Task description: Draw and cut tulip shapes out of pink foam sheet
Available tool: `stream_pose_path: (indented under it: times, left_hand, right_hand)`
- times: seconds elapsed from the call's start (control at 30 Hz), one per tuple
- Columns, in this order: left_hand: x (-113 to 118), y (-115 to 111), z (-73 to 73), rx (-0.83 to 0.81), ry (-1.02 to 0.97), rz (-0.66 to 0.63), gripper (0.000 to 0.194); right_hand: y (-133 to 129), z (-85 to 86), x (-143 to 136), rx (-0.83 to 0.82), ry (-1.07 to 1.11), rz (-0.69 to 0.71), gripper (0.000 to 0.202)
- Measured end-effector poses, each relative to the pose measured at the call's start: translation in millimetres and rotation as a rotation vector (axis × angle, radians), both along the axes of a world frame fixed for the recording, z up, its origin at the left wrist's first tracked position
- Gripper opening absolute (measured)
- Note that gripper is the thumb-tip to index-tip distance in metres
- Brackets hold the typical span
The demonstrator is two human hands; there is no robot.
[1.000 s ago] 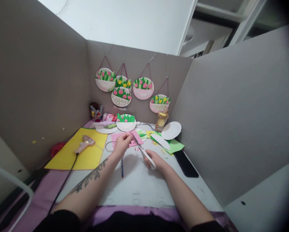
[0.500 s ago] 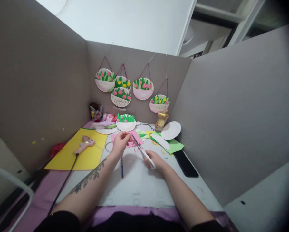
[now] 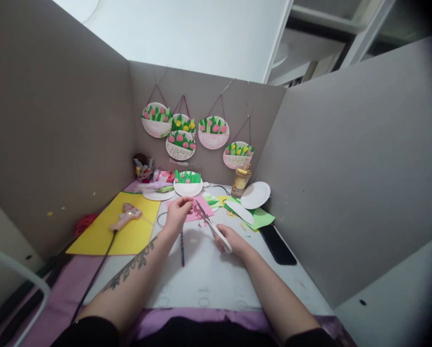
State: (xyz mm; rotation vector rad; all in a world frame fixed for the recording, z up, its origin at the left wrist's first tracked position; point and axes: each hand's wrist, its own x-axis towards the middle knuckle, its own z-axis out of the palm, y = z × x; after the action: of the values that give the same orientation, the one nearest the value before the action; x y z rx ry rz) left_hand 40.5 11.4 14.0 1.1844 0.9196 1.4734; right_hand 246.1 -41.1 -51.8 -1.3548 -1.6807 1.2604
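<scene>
My right hand [image 3: 230, 238] is wrapped round white-handled scissors [image 3: 221, 237], whose blades point up and left over the pink paper [image 3: 207, 208]. Just left of the blade tips, my left hand [image 3: 178, 212] has its thumb and fingers pinched together. Whatever lies in that pinch is too small to make out. Small pink scraps [image 3: 200, 223] lie below the blades at the paper's front edge. Under the left wrist a dark blue pencil [image 3: 182, 249] rests on the white table mat.
On the left, a glue gun [image 3: 126, 216] lies on yellow sheets [image 3: 103, 236]. A paper plate with green and pink cutouts [image 3: 188, 189] stands behind my hands. To the right are white plates [image 3: 255, 195], green paper [image 3: 263, 219], a drink cup [image 3: 240, 182] and a black phone [image 3: 278, 245].
My left hand has drawn slightly left, away from the scissor blades. The right hand and scissors have stayed almost in place.
</scene>
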Motion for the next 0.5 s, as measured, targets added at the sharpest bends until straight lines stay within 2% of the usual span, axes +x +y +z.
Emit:
stream_pose_path:
  times: [0.17, 0.5]
  left_hand:
    - [-0.1, 0.7, -0.7, 0.003, -0.022, 0.007, 0.02]
    - [-4.4, -1.3, 3.8, -0.005, 0.064, 0.044, 0.024]
  right_hand:
    - [-0.4, 0.4, 0.3, 0.01, 0.016, 0.021, 0.014]
    - [0.7, -2.4, 0.6, 0.012, 0.008, 0.02, 0.012]
